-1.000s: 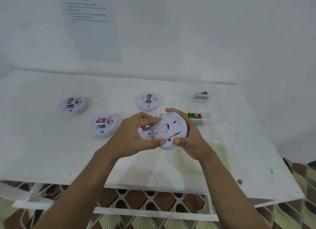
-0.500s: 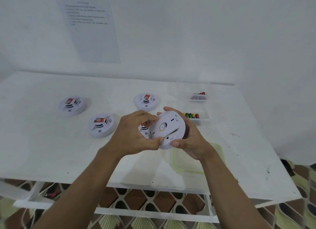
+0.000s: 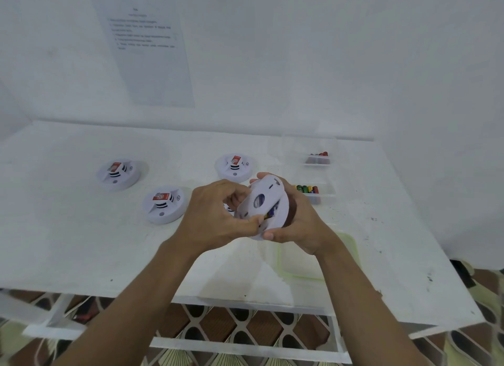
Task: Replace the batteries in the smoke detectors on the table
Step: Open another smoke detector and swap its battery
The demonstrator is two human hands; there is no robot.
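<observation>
White round detector (image 3: 263, 208), tilted, batteries showing.

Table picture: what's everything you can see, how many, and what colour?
smoke detectors on table: three, white with red labels, left and middle of table.
held smoke detector: one, white, tilted, between both grips.
battery trays: two, clear, far right; coloured batteries inside.
container: one, clear with green rim, under right forearm.
paper: one, white, on wall.
table: one, white.
left grip: holds held smoke detector's left edge.
right grip: cradles its right side.
</observation>
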